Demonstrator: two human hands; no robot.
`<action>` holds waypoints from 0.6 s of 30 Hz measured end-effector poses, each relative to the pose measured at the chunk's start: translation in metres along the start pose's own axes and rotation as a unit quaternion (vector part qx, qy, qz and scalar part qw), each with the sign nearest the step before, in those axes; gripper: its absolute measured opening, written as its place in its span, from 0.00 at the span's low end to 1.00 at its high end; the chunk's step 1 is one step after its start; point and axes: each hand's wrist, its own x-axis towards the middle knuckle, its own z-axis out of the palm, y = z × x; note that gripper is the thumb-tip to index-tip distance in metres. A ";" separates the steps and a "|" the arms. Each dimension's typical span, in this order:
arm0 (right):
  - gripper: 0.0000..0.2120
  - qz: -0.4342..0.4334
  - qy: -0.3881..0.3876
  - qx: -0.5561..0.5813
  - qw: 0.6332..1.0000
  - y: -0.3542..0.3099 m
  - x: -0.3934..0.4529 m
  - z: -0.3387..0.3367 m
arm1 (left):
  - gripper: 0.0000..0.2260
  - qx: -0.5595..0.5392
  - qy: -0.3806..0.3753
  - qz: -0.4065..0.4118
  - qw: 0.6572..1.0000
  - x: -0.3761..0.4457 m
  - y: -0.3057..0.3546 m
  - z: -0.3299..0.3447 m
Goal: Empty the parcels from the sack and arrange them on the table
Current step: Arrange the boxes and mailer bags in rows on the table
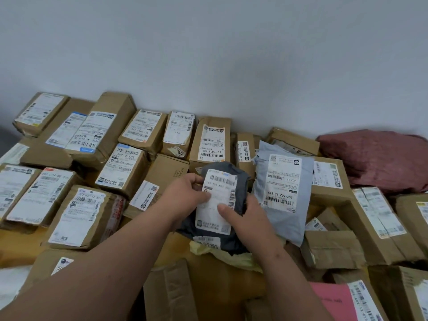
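Dark grey poly mailer [240,181], soft, white-labelled — gripped by left hand [185,195] and right hand [243,218]. Around: taped cardboard boxes [122,170] — rectangular, creased.

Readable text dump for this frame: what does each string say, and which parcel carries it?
"502-602-12-815", upside down: label of the light blue mailer bag.
"60T-P802 T70", upside down: label of the upright cardboard box behind the hands.
"502-602-12 815": label of the cardboard box on the left.
Dark grey mailer bag gripped by left hand and right hand: blurred.
All other labels: too small or blurred.

Boxes [120,169] left, mailer [283,188] right — held parcel [220,202] between, pouch [377,158] far right.
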 end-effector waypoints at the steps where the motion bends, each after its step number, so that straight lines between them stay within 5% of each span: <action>1: 0.16 -0.011 0.016 -0.015 1.000 0.000 0.001 0.001 | 0.10 -0.002 -0.001 0.007 1.000 -0.002 0.002 0.000; 7: 0.16 0.005 0.061 -0.024 0.998 0.003 0.005 -0.008 | 0.16 0.116 0.053 0.006 0.992 -0.009 -0.014 -0.024; 12: 0.17 0.001 0.046 -0.053 0.998 0.004 0.004 -0.008 | 0.18 0.260 -0.023 -0.020 0.965 -0.030 -0.031 -0.043; 18: 0.22 0.009 0.004 -0.227 0.974 0.009 -0.001 -0.001 | 0.22 0.400 -0.033 -0.021 0.916 -0.048 -0.050 -0.057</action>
